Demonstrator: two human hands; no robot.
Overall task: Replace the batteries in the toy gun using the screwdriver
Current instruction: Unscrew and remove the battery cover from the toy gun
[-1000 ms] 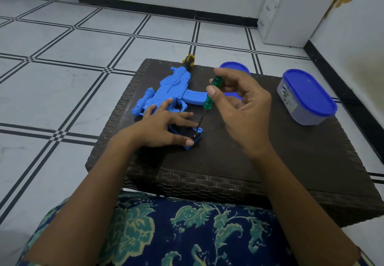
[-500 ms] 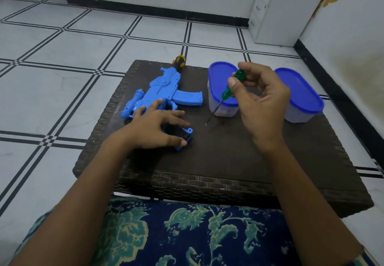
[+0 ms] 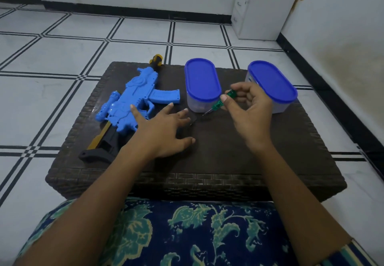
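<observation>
A blue toy gun (image 3: 133,103) with a black stock lies on the left half of the low dark wicker table (image 3: 228,162), muzzle pointing away. My left hand (image 3: 164,128) lies flat with fingers spread beside the gun body, covering its grip; whatever is under the palm is hidden. My right hand (image 3: 249,108) pinches the green handle of a small screwdriver (image 3: 220,103) between thumb and fingers. Its thin shaft slants down-left, the tip just above the table near my left fingertips.
Two clear oval containers with blue lids stand at the back of the table, one in the middle (image 3: 202,81) and one at the right (image 3: 272,83), just behind my right hand. White tiled floor surrounds the table. A white cabinet (image 3: 259,6) stands at the far wall.
My right hand has carried the screwdriver up and to the right, off the gun's grip, to in front of the containers. My left hand has spread flatter over the grip.
</observation>
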